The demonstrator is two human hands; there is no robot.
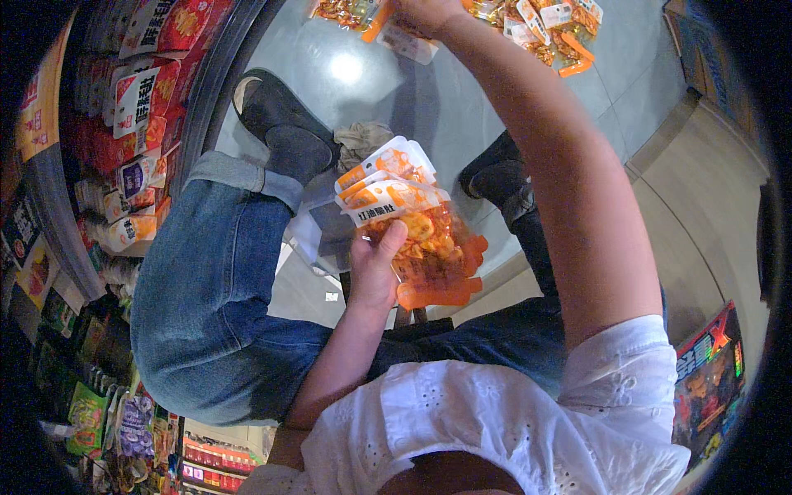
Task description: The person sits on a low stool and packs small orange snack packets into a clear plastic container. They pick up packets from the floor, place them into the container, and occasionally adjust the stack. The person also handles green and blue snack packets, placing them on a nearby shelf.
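In front of my body, my left hand [378, 266] grips a fanned stack of plastic snack packets [427, 238] with its thumb pressed on the top one. White and orange header cards [396, 201] top these packets, and their lower ends are orange. My right arm reaches far forward over the floor. At the upper edge, my right hand [427, 13] is partly cut off, touching or just above more orange packets [349, 13]. A pale, see-through packet [406, 43] lies just below it. Its fingers are hidden, so a grip cannot be made out.
Several similar packets [550, 28] lie on the grey tiled floor [297, 37] at the upper right. Shelves of red hanging packets [145, 99] line my left side. Crumpled brown material [362, 142] and a clear plastic container [315, 232] lie between my feet. A dark, colourful package [711, 377] stands at right.
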